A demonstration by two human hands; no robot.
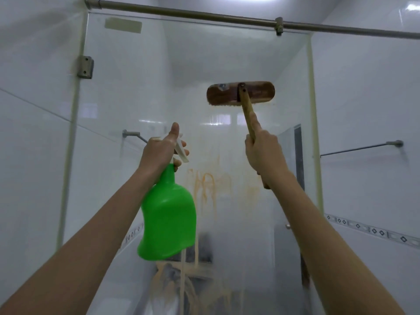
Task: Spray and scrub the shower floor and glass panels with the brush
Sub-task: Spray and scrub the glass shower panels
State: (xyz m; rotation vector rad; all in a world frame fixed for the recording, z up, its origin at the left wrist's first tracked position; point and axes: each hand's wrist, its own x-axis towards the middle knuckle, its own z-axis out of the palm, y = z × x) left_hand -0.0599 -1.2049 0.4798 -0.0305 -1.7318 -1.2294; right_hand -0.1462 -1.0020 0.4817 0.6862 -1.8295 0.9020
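Head view: both forearms are raised toward the glass (pixel 136 87) of the shower and are cut off by the lower edge. A green bottle (pixel 169 217) is held by its neck in the left hand (pixel 162 148). Its fingers (pixel 184 146) are curled round the white trigger (pixel 181 153) and the thumb is stuck straight up. The nozzle is hidden behind that hand, so its aim cannot be told.

The brush (pixel 241 93) is held high against the glass, its wooden head lying level. Only a thin fringe of bristles is seen along its lower edge. Its handle (pixel 246 108) is gripped by the right hand (pixel 264 153), with one digit laid straight up along the wood. The other fingers are wrapped out of sight behind the back of the hand. A short end of the handle shows again below the wrist.

Orange streaks (pixel 208 185) are smeared on the glass between the two arms, and they run down toward the bottom. Shapes behind the lower glass are blurred and dark and cannot be made out.

A metal rail (pixel 204 15) is clamped along the top of the glass. A hinge (pixel 85 67) is fixed at its left edge.
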